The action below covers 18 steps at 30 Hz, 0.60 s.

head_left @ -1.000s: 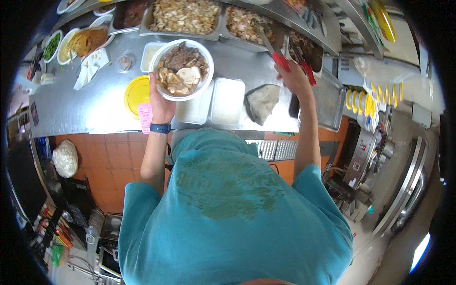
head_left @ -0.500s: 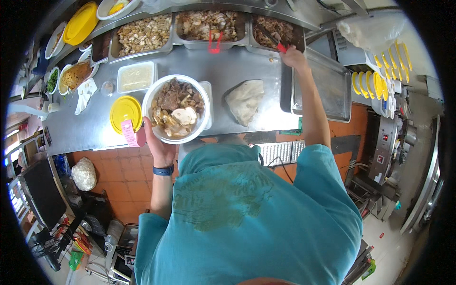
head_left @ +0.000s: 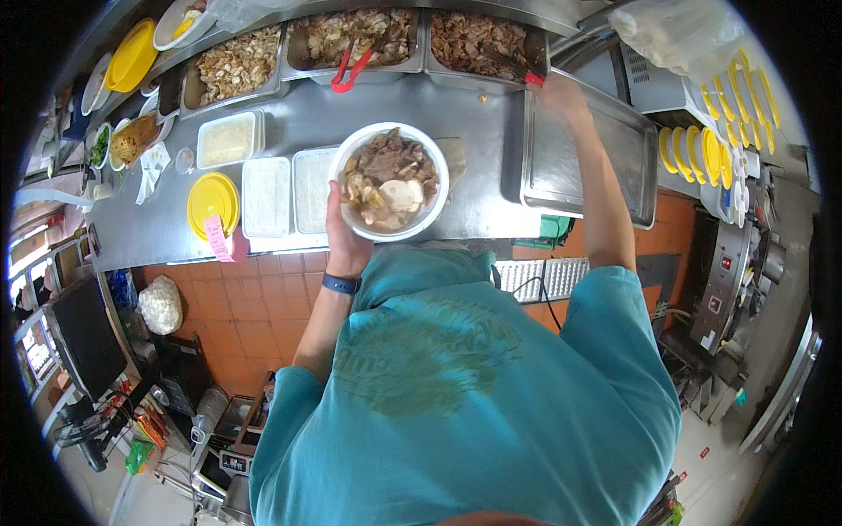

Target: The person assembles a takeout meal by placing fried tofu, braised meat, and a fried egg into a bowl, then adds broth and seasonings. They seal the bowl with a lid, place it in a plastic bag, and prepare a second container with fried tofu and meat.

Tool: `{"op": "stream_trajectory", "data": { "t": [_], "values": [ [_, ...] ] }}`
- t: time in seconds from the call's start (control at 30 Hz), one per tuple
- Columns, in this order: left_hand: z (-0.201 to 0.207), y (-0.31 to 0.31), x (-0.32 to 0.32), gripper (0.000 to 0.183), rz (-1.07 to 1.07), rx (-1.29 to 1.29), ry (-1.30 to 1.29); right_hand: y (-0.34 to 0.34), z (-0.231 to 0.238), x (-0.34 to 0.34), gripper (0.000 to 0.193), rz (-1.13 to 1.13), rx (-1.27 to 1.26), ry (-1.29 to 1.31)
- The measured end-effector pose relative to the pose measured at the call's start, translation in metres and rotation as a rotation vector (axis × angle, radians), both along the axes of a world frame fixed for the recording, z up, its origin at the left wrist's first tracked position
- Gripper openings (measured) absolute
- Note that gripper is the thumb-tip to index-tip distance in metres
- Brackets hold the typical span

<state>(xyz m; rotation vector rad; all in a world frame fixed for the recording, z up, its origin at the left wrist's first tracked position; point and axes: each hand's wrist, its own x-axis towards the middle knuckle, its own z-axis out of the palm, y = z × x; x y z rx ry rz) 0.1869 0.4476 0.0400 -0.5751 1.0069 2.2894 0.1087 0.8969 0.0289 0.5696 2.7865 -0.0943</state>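
My left hand [head_left: 344, 237] holds a white bowl [head_left: 390, 180] from below, above the front edge of the steel counter [head_left: 491, 123]. The bowl is filled with brown meat slices, pale pieces and a round white slice. My right hand [head_left: 561, 92] reaches far forward and is shut on red-handled tongs [head_left: 532, 79]. The tips of the tongs lie in the right-hand tray of dark chopped meat [head_left: 478, 39].
Two more food trays [head_left: 237, 66] [head_left: 360, 35] sit to the left, with spare red tongs [head_left: 351, 66] in the middle one. White lidded containers [head_left: 263, 197], a yellow lid [head_left: 212, 197] and a flat steel tray [head_left: 579, 167] line the counter. Yellow plates [head_left: 702, 149] stand at the right.
The bowl in my left hand has moved right along the counter, toward the middle. My right hand went with the tongs from the counter to the right meat tray and stays there.
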Motion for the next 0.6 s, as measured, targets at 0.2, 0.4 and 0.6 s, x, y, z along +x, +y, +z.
{"op": "stream_trajectory", "data": {
  "t": [0.2,0.4,0.6],
  "values": [
    [-0.033,0.045,-0.019,0.062,-0.041,0.102,0.055,0.024,0.02,0.028,0.055,-0.138,-0.285,0.001],
    [-0.06,0.092,-0.044,0.059,-0.043,0.204,0.038,0.027,0.036,0.074,0.047,-0.264,-0.518,0.026],
    [-0.084,0.126,-0.065,0.061,-0.113,0.193,0.007,0.001,0.061,0.117,0.033,-0.315,-0.811,0.191]
  ]
}}
